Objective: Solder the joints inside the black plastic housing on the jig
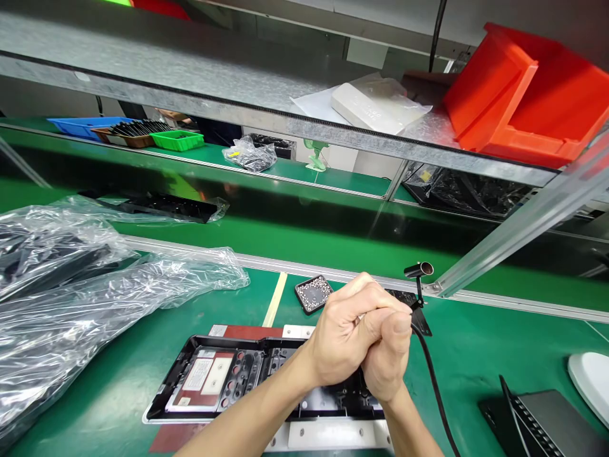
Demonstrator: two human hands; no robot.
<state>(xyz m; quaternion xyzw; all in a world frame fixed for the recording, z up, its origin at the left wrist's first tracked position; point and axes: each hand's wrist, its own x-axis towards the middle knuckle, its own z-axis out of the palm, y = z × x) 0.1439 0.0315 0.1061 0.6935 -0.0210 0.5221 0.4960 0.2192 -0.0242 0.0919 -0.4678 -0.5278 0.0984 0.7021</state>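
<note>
My left hand (pixel 340 327) and my right hand (pixel 389 355) are pressed together, fingers curled and closed, above a black plastic housing (pixel 190 349). Whatever lies between the fingers is hidden or too small to name. The housing lies flat on a fixture with white blocks (pixel 328 435) and reddish-brown plates (pixel 174 438); my hands and forearms cover part of its right half. Just beyond my left hand sits a small black tray (pixel 314 294) of tiny metal parts. A black cable (pixel 435 381) runs down past my right hand, near a small stand with a metal tube (pixel 419 270).
Clear plastic bags (pixel 118 298) with dark parts cover the left of the green bench (pixel 457 343). Black parts (pixel 547 419) and a white rounded object (pixel 592 381) lie at right. Overhead, a metal shelf (pixel 214 108) carries a red bin (pixel 528 101); a slanted post (pixel 528 216) stands at right.
</note>
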